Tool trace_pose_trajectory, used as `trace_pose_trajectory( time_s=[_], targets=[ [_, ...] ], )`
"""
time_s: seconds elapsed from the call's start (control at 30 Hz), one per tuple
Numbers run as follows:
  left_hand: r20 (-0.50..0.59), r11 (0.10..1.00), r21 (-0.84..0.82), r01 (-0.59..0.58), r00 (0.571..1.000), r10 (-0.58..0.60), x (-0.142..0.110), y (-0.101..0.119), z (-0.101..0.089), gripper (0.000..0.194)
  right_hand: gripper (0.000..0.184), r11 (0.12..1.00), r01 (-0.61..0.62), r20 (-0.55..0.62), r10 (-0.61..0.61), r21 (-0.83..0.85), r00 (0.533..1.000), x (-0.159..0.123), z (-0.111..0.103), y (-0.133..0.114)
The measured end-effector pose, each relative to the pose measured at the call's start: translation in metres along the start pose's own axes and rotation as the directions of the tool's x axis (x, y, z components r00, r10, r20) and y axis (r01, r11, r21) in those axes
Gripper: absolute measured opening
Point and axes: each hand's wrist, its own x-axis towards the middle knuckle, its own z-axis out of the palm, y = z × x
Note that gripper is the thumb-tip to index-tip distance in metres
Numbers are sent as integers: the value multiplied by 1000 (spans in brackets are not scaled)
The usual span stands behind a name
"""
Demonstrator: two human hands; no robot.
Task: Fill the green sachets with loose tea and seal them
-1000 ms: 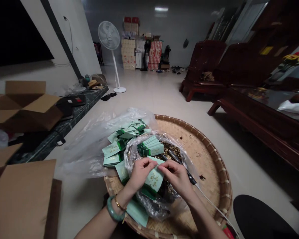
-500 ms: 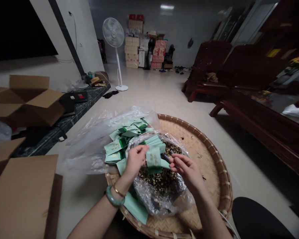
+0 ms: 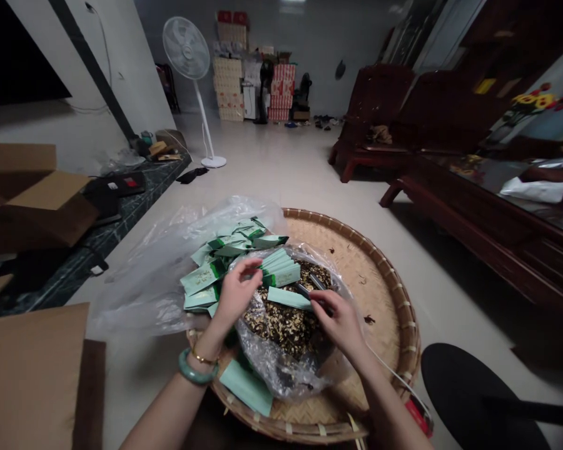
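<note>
Small light-green packets lie fanned out (image 3: 281, 269) over a clear plastic bag (image 3: 281, 375) of loose dark and pale dried bits (image 3: 281, 325). My left hand (image 3: 239, 290) is beside the fan's left end, thumb and fingers apart, with nothing visible between them. My right hand (image 3: 335, 315) is pinched at the bag's right side around a dark grey two-pronged metal tool (image 3: 316, 281) that looks like tongs, partly hidden by the fingers. One single green packet (image 3: 288, 298) lies by its fingertips. More green packets (image 3: 204, 278) are heaped to the left.
Everything sits on a round woven bamboo tray (image 3: 385, 269). A large clear plastic sheet (image 3: 145, 300) spreads over its left rim. Cardboard boxes (image 3: 32, 369) stand at left, a white fan (image 3: 187, 56) beyond, dark wooden furniture (image 3: 450, 194) at right, a black round base (image 3: 469, 387) near right.
The packet in my left hand has been let go, and that hand has moved to the fan's left end. A packet now lies on top of the left heap. The view has shifted right.
</note>
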Motion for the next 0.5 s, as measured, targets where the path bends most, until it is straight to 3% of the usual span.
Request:
trace_pose_trajectory(
  time_s=[0.03,0.1,0.17,0.2,0.27,0.33,0.4,0.5],
  targets=[
    [113,980,175,-94,991,75,-2,-2,0,23,19,989,87,30,-84,-120,996,-1,0,2],
    [376,844,429,-322,913,158,-4,-6,0,28,18,929,208,128,-176,-307,976,-2,2,5],
    [556,684,545,-486,820,140,-7,-11,1,35,17,862,255,211,-177,-439,961,-2,4,8],
    [591,622,582,-525,798,120,-8,-13,2,36,17,836,264,239,-165,-480,957,-2,5,9],
    [599,539,635,-553,793,107,-10,-19,5,28,20,820,266,256,-151,-507,955,-1,6,9],
    [579,524,646,-555,804,138,-12,-23,9,18,22,852,270,227,-184,-448,956,0,6,7],
    [544,572,617,-541,818,187,-13,-24,11,17,21,902,280,136,-249,-327,959,0,5,3],
    [463,710,522,-472,856,229,-18,-23,13,19,25,935,271,-101,-300,-228,949,0,5,-2]
  ],
)
